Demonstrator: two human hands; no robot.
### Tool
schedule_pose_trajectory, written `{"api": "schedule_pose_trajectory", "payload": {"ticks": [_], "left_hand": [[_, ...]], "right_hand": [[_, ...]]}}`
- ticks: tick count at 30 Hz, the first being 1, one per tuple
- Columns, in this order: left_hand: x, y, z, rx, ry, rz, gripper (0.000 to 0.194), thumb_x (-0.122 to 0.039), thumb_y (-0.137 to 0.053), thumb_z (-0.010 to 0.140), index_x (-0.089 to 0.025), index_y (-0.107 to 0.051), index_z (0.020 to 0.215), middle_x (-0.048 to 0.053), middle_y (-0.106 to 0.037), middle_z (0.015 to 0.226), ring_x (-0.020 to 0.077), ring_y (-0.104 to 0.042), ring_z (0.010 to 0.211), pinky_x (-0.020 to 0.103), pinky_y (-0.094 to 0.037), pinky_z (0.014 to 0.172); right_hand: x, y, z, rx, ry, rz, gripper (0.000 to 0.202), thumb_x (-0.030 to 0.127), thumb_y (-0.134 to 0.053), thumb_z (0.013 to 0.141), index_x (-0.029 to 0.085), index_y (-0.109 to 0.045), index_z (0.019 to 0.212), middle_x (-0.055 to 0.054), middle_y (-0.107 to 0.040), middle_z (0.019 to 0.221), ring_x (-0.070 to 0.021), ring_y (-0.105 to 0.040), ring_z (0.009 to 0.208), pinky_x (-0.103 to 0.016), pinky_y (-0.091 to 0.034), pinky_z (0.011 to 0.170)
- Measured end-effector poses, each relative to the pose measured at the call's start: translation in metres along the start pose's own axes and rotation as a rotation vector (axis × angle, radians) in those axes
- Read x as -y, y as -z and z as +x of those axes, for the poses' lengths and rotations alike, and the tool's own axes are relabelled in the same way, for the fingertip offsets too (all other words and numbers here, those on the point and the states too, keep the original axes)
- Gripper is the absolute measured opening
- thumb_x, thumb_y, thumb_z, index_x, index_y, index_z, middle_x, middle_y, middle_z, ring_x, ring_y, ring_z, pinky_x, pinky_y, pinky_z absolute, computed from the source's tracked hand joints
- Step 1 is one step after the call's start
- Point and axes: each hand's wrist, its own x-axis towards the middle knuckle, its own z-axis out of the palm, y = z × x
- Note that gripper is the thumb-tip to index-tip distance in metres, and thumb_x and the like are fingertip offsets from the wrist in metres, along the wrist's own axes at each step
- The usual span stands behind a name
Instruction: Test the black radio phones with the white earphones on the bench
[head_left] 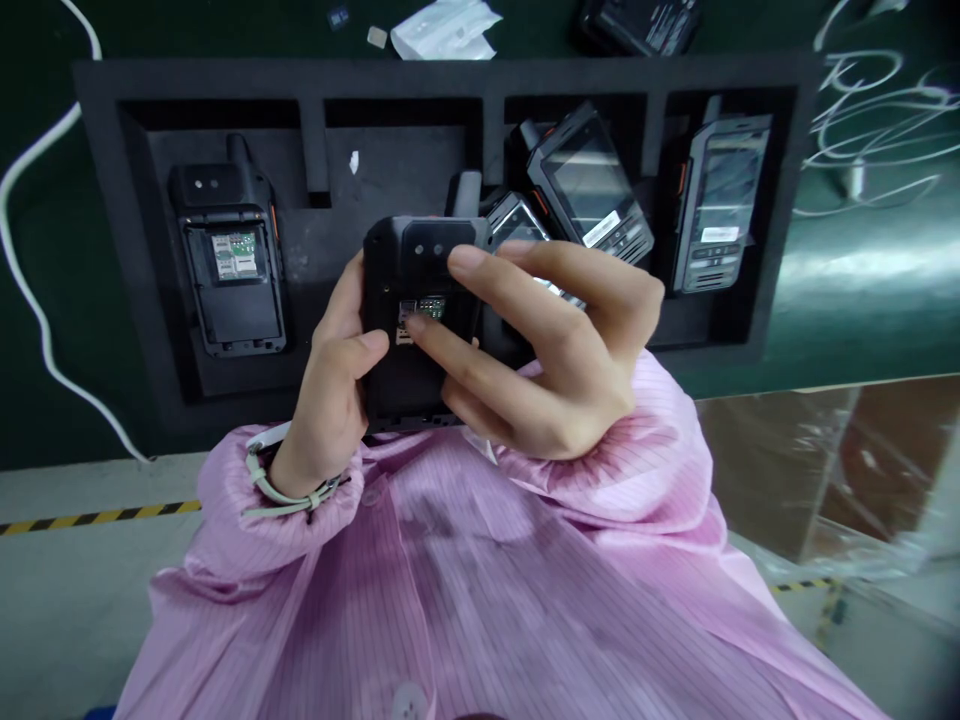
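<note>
My left hand (pixel 330 380) grips the left edge of a black handheld radio phone (pixel 427 390), its thumb on the near face. The phone's back faces me, with a stubby antenna on top and the open battery bay showing card slots (pixel 409 325) and a bit of green circuit board. One fingertip of my right hand (pixel 555 350) presses at those slots, while another finger rests near the camera area. The right fingers are spread, and I see nothing held in them. Left of this, a second phone (pixel 236 260) lies back up with its bay uncovered.
A black foam tray (pixel 187 80) with compartments lies on the green table (pixel 45 400). Several phones lie in it face up, such as one at right (pixel 726 200). Beyond are a plastic bag (pixel 444 30), small chips (pixel 377 37) and black parts (pixel 641 25). White cables (pixel 885 110) lie right.
</note>
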Motion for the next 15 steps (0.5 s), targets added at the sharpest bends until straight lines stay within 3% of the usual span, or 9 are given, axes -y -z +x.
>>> {"api": "schedule_pose_trajectory", "payload": {"ticks": [3,10,15], "left_hand": [[0.0005,0.0008,0.0010,0.018,-0.030,0.004,0.046,-0.031,-0.048,0.081,-0.023,-0.067,0.123,0.004,-0.066,0.135,0.0322,-0.048,0.146,0.047,-0.047,0.118],[0.0033,0.0030,0.0018,0.055,-0.100,0.044,0.047,-0.030,-0.046,0.083,-0.027,-0.066,0.126,0.001,-0.065,0.137,0.0279,-0.049,0.146,0.043,-0.048,0.117],[0.0056,0.0061,0.0010,0.057,-0.149,0.129,0.044,-0.036,-0.049,0.084,-0.032,-0.062,0.126,0.001,-0.066,0.134,0.0282,-0.052,0.143,0.041,-0.051,0.114]], "right_hand": [[-0.0002,0.0021,0.0049,-0.001,0.000,-0.003,0.032,0.038,-0.046,0.104,0.036,-0.067,0.129,0.006,-0.065,0.141,-0.0285,-0.060,0.131,-0.052,-0.056,0.110],[0.0016,0.0043,0.0103,0.157,-0.097,0.139,0.034,0.039,-0.043,0.105,0.033,-0.065,0.131,0.005,-0.063,0.145,-0.0324,-0.052,0.141,-0.056,-0.054,0.113],[0.0003,-0.0038,0.0085,0.111,-0.073,0.185,0.035,0.034,-0.044,0.105,0.035,-0.060,0.136,0.004,-0.060,0.148,-0.0320,-0.049,0.144,-0.057,-0.053,0.115]]}}
